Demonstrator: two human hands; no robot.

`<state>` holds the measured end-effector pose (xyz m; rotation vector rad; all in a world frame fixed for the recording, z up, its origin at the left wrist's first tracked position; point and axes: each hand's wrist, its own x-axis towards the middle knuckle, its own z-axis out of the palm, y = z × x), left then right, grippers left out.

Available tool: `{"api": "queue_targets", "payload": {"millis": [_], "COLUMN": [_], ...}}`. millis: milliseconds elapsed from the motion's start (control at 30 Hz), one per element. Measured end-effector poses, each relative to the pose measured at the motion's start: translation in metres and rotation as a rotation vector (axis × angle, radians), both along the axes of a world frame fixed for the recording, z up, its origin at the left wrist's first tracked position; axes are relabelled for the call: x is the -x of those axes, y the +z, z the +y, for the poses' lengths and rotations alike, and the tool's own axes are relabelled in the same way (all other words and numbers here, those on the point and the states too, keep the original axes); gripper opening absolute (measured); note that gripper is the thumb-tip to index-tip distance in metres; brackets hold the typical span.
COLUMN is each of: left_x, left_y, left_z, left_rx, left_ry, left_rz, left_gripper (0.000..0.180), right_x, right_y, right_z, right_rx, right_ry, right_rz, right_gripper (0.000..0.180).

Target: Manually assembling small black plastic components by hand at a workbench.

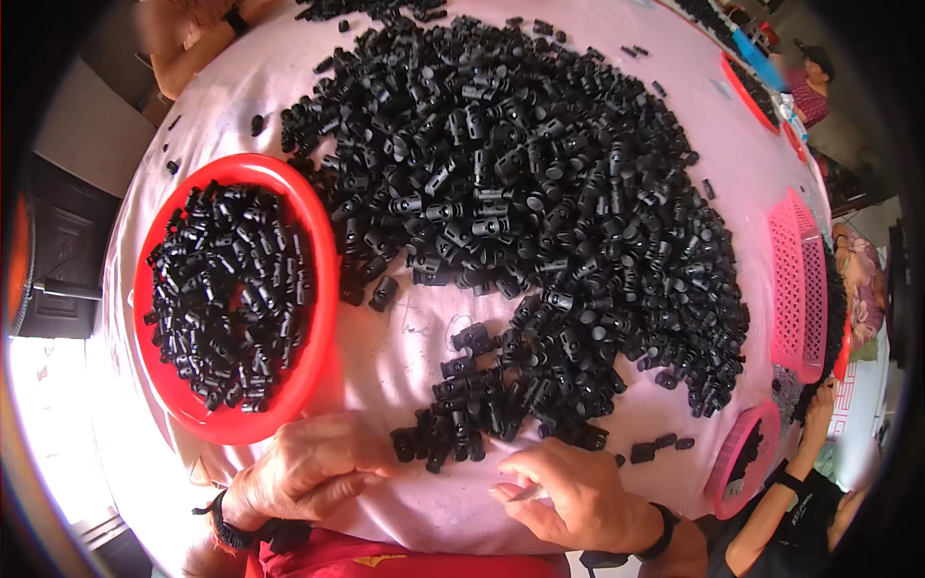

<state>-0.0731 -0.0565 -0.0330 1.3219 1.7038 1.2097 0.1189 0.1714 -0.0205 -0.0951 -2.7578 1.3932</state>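
While the red bowl [310, 217] holds a modest share of small black plastic clips [231, 294], the glossy, barrel-shaped bulk [540, 193] lies heaped on the pink cloth [405, 352], unsorted. Left hand [308, 467] rests loosely curled, apparently empty; right hand [568, 496] pinches something I cannot identify.

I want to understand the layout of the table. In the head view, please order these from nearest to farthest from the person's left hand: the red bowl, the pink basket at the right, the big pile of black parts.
From the left hand:
1. Red bowl, just above it, at the left.
2. Big pile of black parts, centre and upper right.
3. Pink basket, far right edge.
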Motion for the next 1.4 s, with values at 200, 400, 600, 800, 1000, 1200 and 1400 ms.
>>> {"api": "queue_targets", "payload": {"millis": [200, 400, 600, 800, 1000, 1200, 1400], "left_x": [0.0, 0.004, -0.007, -0.017, -0.016, -0.005, -0.005], "left_y": [0.0, -0.001, -0.005, -0.01, -0.018, -0.013, -0.014], "left_z": [0.006, -0.004, -0.014, -0.053, -0.053, -0.05, -0.046], "left_rx": [-0.009, -0.063, -0.157, -0.213, -0.308, -0.238, -0.155], "left_ry": [0.043, -0.024, -0.015, -0.033, -0.009, -0.101, -0.143], "left_rz": [-0.059, -0.01, 0.104, 0.196, 0.158, 0.066, 0.128], "left_gripper": [0.011, 0.017, 0.024, 0.02, 0.021, 0.02, 0.021], "right_x": [0.009, 0.013, 0.003, 0.0, -0.003, 0.003, 0.001], "right_y": [0.006, 0.011, -0.012, -0.023, -0.028, -0.023, -0.026], "right_z": [0.011, 0.003, -0.005, -0.024, -0.025, -0.027, -0.022], "right_rx": [0.055, -0.003, -0.278, -0.429, -0.685, -0.63, -0.624], "right_ry": [-0.058, -0.067, -0.149, -0.189, -0.158, -0.168, -0.207], "right_rz": [-0.138, -0.143, -0.018, 0.069, 0.183, 0.153, 0.166], "right_gripper": [0.023, 0.02, 0.019, 0.023, 0.023, 0.021, 0.021]}}
